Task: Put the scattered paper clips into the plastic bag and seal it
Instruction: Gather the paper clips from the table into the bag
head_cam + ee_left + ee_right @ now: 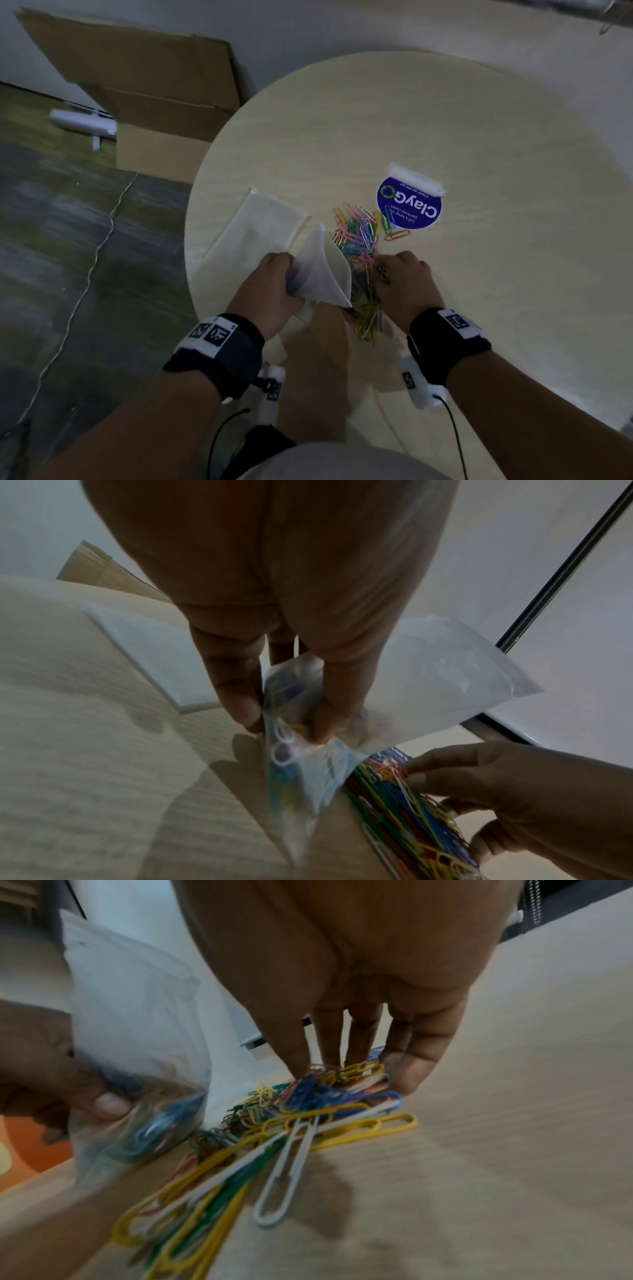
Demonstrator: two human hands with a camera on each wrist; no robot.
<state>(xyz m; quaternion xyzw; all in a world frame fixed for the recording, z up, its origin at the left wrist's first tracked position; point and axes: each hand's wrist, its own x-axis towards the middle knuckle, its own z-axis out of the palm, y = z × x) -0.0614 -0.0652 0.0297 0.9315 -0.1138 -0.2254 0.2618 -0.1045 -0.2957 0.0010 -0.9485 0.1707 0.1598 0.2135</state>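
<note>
On the round pale wooden table (pixel 445 130), nearest its edge, the left hand (pixel 270 294) pinches the plastic bag (pixel 322 270), a few clips already inside. Just right of the bag's mouth, the right hand (pixel 404 284) rakes the paper clips (pixel 359 240) with straight fingers; the heap's long axis runs away toward a blue sticker (pixel 409 205).

Round table (pixel 479 274) is viewed steeply from above by head camera. Each palm is seen close by its wrist camera, aimed fingerward. Paper clips (pixel 359 240) (pixel 411 813) (pixel 308 1115) are shared by all views.
</note>
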